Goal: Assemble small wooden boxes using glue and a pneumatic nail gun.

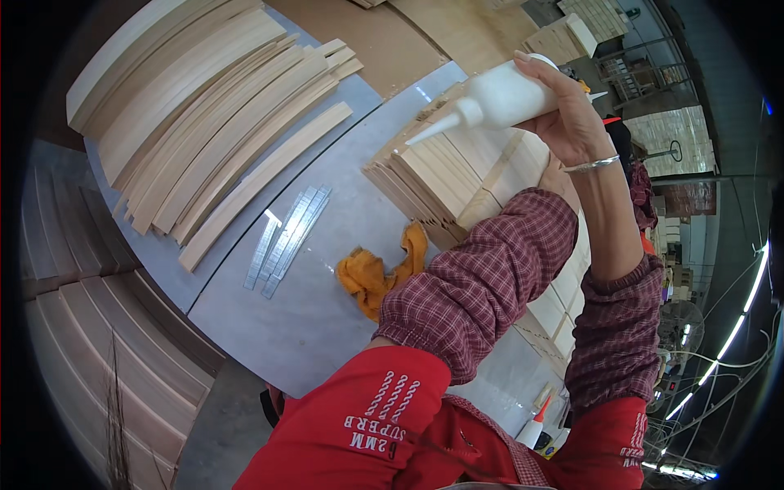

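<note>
My right hand point(567, 114), with a bracelet at its wrist, is wrapped round a white squeeze bottle point(510, 94). The bottle is tilted, its pointed nozzle aimed left and slightly down above a stack of wooden boards point(441, 167). My left forearm reaches across the table in a checked sleeve cover. Only a bit of my left hand point(559, 181) shows, over the boards; its fingers are hidden behind my right wrist. Left of that forearm lies a crumpled orange cloth point(371, 278).
Long curved wooden slats point(237, 122) lie in rows at the far left of the grey table point(310, 335). Shiny thin metal strips point(290, 233) rest near its middle. Another white bottle with a red tip point(532, 426) stands near my body. Stacked curved panels point(114, 351) fill the left side.
</note>
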The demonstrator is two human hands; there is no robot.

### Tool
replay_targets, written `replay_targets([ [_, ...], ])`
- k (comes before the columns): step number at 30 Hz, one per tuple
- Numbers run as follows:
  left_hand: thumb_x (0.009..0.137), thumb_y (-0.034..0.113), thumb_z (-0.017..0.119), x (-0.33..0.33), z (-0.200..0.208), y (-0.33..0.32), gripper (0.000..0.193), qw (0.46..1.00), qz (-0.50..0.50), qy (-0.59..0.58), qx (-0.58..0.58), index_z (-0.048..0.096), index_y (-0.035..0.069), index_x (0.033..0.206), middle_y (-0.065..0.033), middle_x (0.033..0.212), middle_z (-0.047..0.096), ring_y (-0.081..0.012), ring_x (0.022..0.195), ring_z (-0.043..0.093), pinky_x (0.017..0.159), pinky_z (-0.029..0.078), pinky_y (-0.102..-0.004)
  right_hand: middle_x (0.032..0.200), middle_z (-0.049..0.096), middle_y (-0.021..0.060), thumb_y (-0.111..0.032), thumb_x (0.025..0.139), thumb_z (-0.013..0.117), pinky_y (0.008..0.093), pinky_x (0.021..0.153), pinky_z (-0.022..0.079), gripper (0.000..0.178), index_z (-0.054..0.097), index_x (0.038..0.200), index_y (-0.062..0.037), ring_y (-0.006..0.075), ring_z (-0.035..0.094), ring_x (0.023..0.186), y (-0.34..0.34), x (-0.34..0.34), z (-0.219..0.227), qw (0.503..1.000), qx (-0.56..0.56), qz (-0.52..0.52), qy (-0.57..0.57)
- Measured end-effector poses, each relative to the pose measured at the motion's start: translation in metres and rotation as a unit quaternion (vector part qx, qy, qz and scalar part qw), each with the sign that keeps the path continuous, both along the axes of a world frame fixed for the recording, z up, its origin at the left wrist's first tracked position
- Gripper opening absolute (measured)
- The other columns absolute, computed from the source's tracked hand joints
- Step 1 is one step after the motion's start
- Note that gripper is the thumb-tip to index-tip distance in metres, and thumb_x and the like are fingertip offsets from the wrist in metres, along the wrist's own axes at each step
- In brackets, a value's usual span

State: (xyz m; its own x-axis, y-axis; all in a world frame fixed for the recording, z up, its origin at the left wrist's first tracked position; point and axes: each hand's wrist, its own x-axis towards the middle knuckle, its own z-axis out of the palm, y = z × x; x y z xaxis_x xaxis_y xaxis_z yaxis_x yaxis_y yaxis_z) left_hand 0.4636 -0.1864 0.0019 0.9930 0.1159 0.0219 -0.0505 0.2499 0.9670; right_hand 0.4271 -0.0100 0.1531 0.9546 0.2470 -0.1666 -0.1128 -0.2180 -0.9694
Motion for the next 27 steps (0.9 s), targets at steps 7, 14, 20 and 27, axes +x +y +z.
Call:
replay_targets([
  [7, 0.096, 0.031, 0.038, 0.017, 0.014, -0.01, 0.045, 0.898, 0.012, 0.17, -0.407, 0.04, 0.006, 0.134, -0.0105, 0.141, 0.038, -0.0236, 0.131, 0.034, 0.11, 0.023, -0.0376, 0.106, 0.058, 0.0226, -0.027, 0.073, 0.075, 0.0421, 0.076, 0.055, 0.054, 0.058, 0.113, 0.0055, 0.0326, 0.061, 0.093, 0.015, 0.0, -0.002, 0.997, -0.056, 0.043, 0.01],
  [14, 0.099, 0.05, 0.027, 0.007, 0.01, -0.001, 0.054, 0.453, -0.251, -0.084, -0.851, 0.043, 0.012, 0.134, -0.009, 0.142, 0.041, -0.0311, 0.125, 0.041, 0.105, 0.03, -0.0434, 0.107, 0.058, 0.0219, -0.029, 0.073, 0.074, 0.041, 0.077, 0.053, 0.056, 0.058, 0.114, 0.0056, 0.0313, 0.06, 0.095, 0.014, 0.002, -0.004, 0.996, -0.078, 0.043, 0.0],
  [20, 0.098, 0.052, 0.027, 0.0, 0.008, 0.008, 0.057, 0.229, -0.286, -0.022, -0.93, 0.042, 0.011, 0.135, -0.0104, 0.142, 0.04, -0.0313, 0.125, 0.041, 0.105, 0.03, -0.0433, 0.102, 0.06, 0.0221, -0.028, 0.073, 0.074, 0.0385, 0.074, 0.055, 0.055, 0.058, 0.11, 0.0088, 0.0307, 0.062, 0.088, 0.015, 0.003, -0.003, 0.994, -0.097, 0.051, -0.012],
  [27, 0.097, 0.039, 0.033, -0.007, -0.005, 0.02, 0.05, -0.647, -0.278, 0.178, -0.687, 0.041, 0.008, 0.136, -0.011, 0.145, 0.037, -0.0292, 0.13, 0.034, 0.109, 0.019, -0.0476, 0.096, 0.062, 0.0227, -0.022, 0.073, 0.075, 0.0358, 0.07, 0.056, 0.049, 0.059, 0.104, 0.0122, 0.0311, 0.064, 0.081, 0.014, 0.01, -0.001, 0.993, -0.102, 0.046, -0.036],
])
